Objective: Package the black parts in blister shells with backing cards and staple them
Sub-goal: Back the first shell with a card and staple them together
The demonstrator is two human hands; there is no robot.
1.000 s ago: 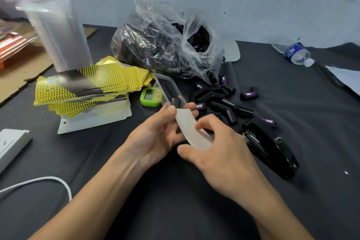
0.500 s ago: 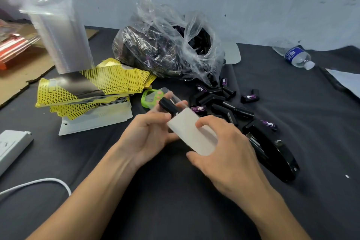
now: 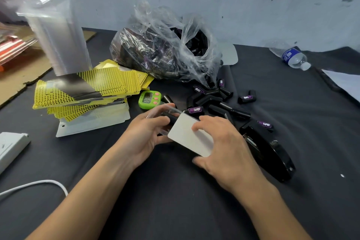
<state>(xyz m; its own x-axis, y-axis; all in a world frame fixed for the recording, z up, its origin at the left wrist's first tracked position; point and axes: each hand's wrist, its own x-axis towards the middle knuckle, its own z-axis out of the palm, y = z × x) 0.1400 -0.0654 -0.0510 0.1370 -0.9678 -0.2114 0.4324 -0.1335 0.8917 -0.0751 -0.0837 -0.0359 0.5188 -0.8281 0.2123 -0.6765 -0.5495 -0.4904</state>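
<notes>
My left hand (image 3: 147, 134) grips the blister shell (image 3: 161, 110) steady so my right hand (image 3: 226, 150) can seat the backing card (image 3: 185, 135) it pinches.

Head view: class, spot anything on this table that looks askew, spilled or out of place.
The water bottle lies on its side, far right. Loose black parts lie spilled beside the plastic bag. The yellow card stack is fanned unevenly.
</notes>
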